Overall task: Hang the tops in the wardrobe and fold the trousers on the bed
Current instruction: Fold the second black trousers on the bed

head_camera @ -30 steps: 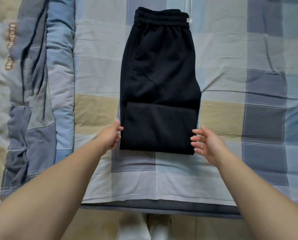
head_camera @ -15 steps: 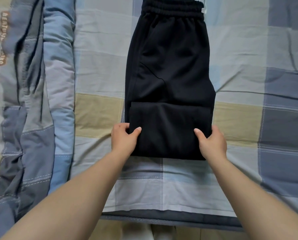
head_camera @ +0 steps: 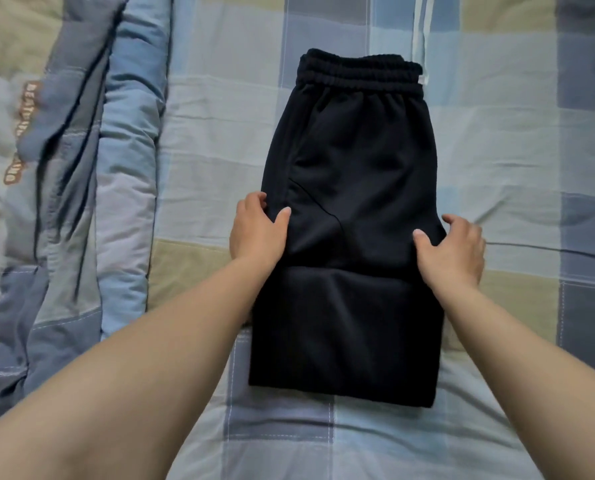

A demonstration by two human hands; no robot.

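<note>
The black trousers (head_camera: pixel 358 168) lie flat on the checked bed sheet (head_camera: pixel 219 98), elastic waistband at the far end and the leg part folded up over the near half. My left hand (head_camera: pixel 258 230) grips the trousers' left edge at mid-length, thumb on top of the fabric and fingers curled at the side. On the right edge, level with it, my right hand (head_camera: pixel 455 251) holds the cloth in the same way. A white drawcord (head_camera: pixel 419 32) runs away from the waistband.
A rumpled blue, grey and beige quilt (head_camera: pixel 64 168) is bunched along the left side of the bed. Checked sheet stretches to the right of the trousers and in front of them.
Both hands have slid from the sides of the near folded part up to the trousers' middle. The view has shifted, so the waistband sits lower in the frame.
</note>
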